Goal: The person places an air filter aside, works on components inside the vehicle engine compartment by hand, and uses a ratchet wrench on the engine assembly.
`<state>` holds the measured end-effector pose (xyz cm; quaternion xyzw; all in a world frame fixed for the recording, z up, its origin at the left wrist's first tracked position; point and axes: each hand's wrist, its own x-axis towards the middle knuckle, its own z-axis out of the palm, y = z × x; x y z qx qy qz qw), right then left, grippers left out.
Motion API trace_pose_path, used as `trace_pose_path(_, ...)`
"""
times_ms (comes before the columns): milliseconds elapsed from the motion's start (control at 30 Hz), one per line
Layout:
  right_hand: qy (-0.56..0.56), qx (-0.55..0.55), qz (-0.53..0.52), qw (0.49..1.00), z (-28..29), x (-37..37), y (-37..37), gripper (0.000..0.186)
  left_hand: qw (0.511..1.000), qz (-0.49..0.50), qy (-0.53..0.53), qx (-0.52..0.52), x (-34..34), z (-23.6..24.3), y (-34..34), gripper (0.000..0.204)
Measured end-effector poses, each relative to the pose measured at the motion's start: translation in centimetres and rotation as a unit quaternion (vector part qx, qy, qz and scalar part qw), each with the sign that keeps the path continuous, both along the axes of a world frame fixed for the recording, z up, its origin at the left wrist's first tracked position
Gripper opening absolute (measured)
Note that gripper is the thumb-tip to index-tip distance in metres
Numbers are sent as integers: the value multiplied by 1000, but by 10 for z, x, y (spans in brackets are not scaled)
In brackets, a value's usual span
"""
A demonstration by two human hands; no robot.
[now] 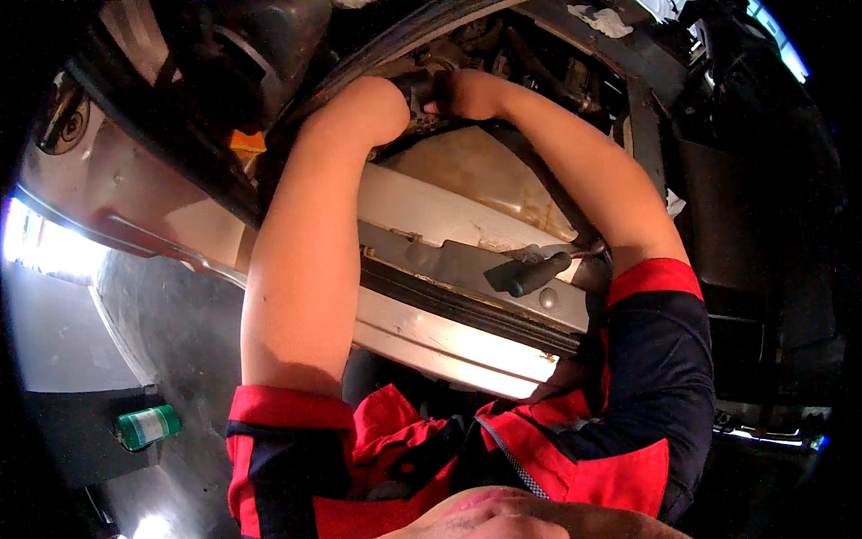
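Observation:
Both my arms reach into an opening in a vehicle's bodywork, among dark mechanical parts. My left hand (382,101) is bent at the wrist beside a dark, rounded part (417,88); its fingers are hidden. Just to the right, my right hand (474,95) curls inward at that same part, its fingers closed and mostly in shadow. What it grips, I cannot make out. Below the hands is a dusty, tan, smooth panel (471,171). A tool with a dark, green-ended handle (541,272) rests on the metal sill near my right forearm.
A pale metal crossmember (431,207) and a black rubber seal strip (467,310) run between my arms. Body panels (117,175) curve away on the left. A green container (148,427) lies at lower left. White crumpled material (602,20) sits at the far right.

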<state>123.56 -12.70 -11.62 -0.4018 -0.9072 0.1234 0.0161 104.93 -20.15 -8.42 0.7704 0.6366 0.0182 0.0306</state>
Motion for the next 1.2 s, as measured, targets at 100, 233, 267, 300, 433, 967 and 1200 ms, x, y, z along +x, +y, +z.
trace_pose_path(100, 68, 96, 21, 993, -6, 5, 11, 58, 999, 17, -40, 16, 11, 10, -2, 30)
trace_pose_path(233, 38, 40, -22, 998, -5, -3, 6, 55, 999, 29, -35, 6, 6, 7, 0, 30)
trace_pose_path(267, 49, 45, -17, 998, -2, -2, 3, 56, 999, 27, -33, 4, 7, 8, 0, 31)
trace_pose_path(300, 49, 45, -17, 998, -3, -3, 4, 56, 999, 27, -33, 4, 7, 9, -1, 31)
trace_pose_path(433, -30, 39, -30, 998, -18, -2, 22, 58, 1000, 0, -12, -11, 8, 15, -2, 30)
trace_pose_path(967, -77, 176, -66, 979, 28, -10, 3, 61, 1000, -9, 9, -27, 4, 7, 6, 30)
trace_pose_path(1200, -52, 281, -38, 958, -9, -28, -12, 72, 999, -38, 35, 4, 11, 17, -5, 30)
